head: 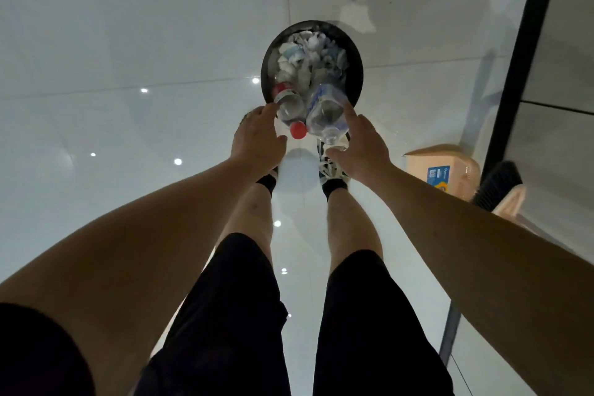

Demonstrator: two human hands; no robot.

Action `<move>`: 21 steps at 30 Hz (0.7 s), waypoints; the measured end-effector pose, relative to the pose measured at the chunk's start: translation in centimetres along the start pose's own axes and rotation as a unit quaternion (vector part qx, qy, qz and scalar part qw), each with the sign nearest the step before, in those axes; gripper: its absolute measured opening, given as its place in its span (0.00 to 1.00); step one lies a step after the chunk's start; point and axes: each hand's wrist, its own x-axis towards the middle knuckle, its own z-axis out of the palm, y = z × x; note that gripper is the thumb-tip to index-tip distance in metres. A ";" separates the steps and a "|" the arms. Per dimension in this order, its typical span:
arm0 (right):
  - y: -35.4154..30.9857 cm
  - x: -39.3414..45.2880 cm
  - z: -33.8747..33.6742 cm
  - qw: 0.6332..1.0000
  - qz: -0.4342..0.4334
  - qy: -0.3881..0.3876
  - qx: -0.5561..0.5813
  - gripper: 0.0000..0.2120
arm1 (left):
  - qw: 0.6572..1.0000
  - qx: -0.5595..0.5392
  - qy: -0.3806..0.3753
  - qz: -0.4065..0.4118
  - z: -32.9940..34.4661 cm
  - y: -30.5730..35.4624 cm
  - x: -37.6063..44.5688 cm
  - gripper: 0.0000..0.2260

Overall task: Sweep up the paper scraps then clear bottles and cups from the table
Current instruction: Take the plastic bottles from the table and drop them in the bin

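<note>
Glossy floor: pale grey-white polished tiles (128, 42) lay under everything, with small ceiling lights mirrored in them as bright dots.
Bin: a round black waste bin (356, 74) stood on the tiles just ahead of the person's feet, its rim open to view.
Paper: crumpled white paper scraps (313, 48) filled the far half of the bin.
Bottles: two clear plastic bottles sat over the bin's near edge, side by side and touching; the clear plastic bottle with a red cap (291, 106) was on the left, the clear capless plastic bottle with a blue-printed label (326, 106) on the right, necks pointing back toward the person.
Left hand: the left hand (258, 135) reached down with fingers straight, fingertips against the red-capped bottle's side.
Right hand: the right hand (361, 145) mirrored it, fingers extended along the capless bottle; whether either hand truly gripped, I could not tell.
In the way: both bottles hid part of the near rim, and the forearms crossed over the black shorts and sneakers.
Off to the right: a peach plastic dustpan (440, 167) and a black-bristled brush (498, 186) rested beside a dark frame (520, 58).
</note>
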 end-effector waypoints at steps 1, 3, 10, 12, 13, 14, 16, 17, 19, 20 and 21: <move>0.1 0.1 0.1 1.000 0.003 0.005 0.011 0.46 | 1.000 0.003 0.002 0.002 -0.1 0.0 -0.1 0.25; 0.2 0.5 0.2 1.000 0.005 0.002 0.022 0.47 | 1.000 0.009 0.006 0.009 -0.4 0.1 0.0 0.25; 0.8 -0.9 -0.7 1.000 0.003 0.006 0.015 0.49 | 1.000 0.012 0.011 -0.023 -1.7 0.3 -2.2 0.26; 0.8 -2.7 -2.1 1.000 -0.007 0.008 0.006 0.48 | 0.999 0.023 0.009 -0.029 -3.2 1.0 -3.9 0.27; 0.8 -3.8 -2.9 1.000 -0.013 0.007 0.000 0.47 | 0.999 0.028 0.010 -0.033 -4.2 1.6 -4.7 0.27; 0.6 -5.1 -3.7 1.000 -0.018 0.006 -0.006 0.46 | 0.999 0.032 0.016 -0.035 -5.3 2.2 -5.5 0.27; -0.2 -7.5 -5.5 0.999 -0.029 0.007 -0.012 0.45 | 0.998 0.029 0.037 -0.029 -8.0 3.7 -7.2 0.27; -0.7 -8.6 -6.3 0.999 -0.037 0.007 -0.011 0.45 | 0.998 0.023 0.050 -0.024 -9.4 4.5 -8.0 0.27; -2.1 -10.4 -7.8 0.998 -0.061 0.004 -0.019 0.47 | 0.996 0.001 0.086 -0.025 -12.0 6.0 -9.9 0.28; -2.8 -11.3 -8.5 0.997 -0.074 0.002 -0.032 0.47 | 0.994 -0.012 0.105 -0.026 -13.1 6.7 -10.9 0.28; -3.7 -12.1 -9.1 0.995 -0.086 -0.001 -0.047 0.47 | 0.992 -0.025 0.120 -0.027 -14.2 7.3 -12.1 0.28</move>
